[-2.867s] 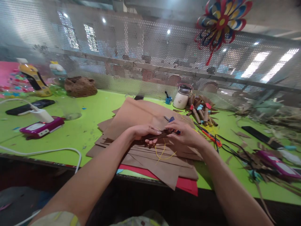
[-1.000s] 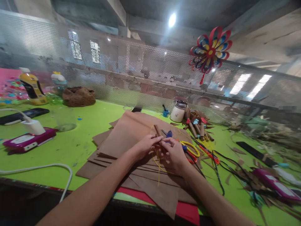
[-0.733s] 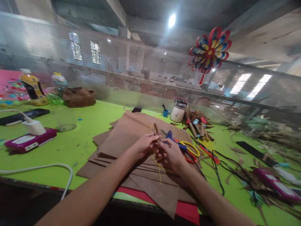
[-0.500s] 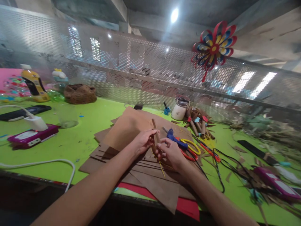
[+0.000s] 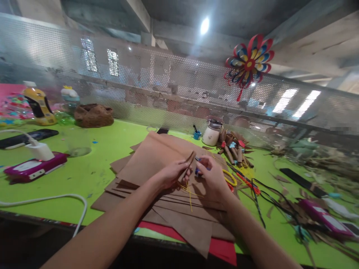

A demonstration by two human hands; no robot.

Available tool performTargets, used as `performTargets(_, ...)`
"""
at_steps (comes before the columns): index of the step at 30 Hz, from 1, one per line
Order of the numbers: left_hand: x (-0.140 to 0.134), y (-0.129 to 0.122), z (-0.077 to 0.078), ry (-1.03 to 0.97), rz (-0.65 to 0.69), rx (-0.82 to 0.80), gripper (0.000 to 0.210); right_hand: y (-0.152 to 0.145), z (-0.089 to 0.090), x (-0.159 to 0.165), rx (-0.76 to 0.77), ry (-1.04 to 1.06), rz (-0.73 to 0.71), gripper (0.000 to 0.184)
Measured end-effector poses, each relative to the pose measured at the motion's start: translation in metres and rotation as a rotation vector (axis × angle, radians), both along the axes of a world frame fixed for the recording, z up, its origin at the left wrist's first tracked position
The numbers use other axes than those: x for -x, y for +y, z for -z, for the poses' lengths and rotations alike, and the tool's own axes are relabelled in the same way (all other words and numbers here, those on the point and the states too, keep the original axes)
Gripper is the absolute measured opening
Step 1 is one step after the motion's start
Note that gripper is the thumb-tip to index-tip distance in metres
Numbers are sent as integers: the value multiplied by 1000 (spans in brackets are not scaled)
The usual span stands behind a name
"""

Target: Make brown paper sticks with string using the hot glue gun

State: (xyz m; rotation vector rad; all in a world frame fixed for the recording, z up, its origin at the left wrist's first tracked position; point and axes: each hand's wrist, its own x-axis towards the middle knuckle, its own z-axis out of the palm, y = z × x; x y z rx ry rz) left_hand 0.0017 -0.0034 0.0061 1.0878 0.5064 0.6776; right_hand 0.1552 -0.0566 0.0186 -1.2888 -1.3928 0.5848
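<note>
My left hand [image 5: 175, 172] is closed on a narrow piece of folded brown paper [image 5: 188, 166], which stands tilted above the paper stack. Thin yellow string [image 5: 190, 194] hangs below it. In my right hand [image 5: 211, 173] is a blue glue gun [image 5: 198, 170], mostly hidden by the fingers, with its tip close to the folded paper; whether they touch I cannot tell. Beneath both hands lies a stack of brown paper sheets [image 5: 148, 157]. Just right of my right hand are yellow-handled scissors [image 5: 230, 177], partly covered.
Brown paper rolls [image 5: 234, 149] lie in a pile behind, beside a white jar [image 5: 211, 132] and a small blue pot [image 5: 197, 134]. Black cables [image 5: 260, 201] run along the right. Purple power strips [image 5: 39, 168] sit at the sides. A perforated screen [image 5: 140, 86] closes the far edge.
My right hand has left the folded paper and taken hold of the glue gun, bringing it left toward the paper. My left hand still holds the paper, now tilted more to the right.
</note>
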Motion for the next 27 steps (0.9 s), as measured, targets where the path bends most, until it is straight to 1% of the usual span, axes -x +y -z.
performTargets(2,-1,-4,1,51,99,-66,24,4,1,-3,0,57,-12,47)
performTargets(4,-1,-8,2,87,154,-97,24,6,3,-3,-6,32,-27,53)
performTargets(7,-2,-12,1,95,218,-117,25,6,2,-3,12,14,-53,49)
performTargets(13,1,-13,-3,76,356,-123,29,6,-3,-11,93,258,-81,47)
performTargets(16,3,-11,-2,98,427,-124,28,8,-2,-12,90,297,-67,40)
performTargets(18,4,-9,-2,95,438,-115,27,10,-1,-13,97,324,-82,38)
performTargets(20,5,-8,-2,74,402,-96,26,13,0,-16,106,369,-99,39)
performTargets(22,5,-5,-4,36,304,-61,24,16,0,-23,86,401,-54,40)
performTargets(24,5,-1,-6,-5,122,-16,19,22,2,-34,44,415,51,39)
performTargets(27,7,8,-9,-35,-225,59,12,30,6,-57,23,424,186,36)
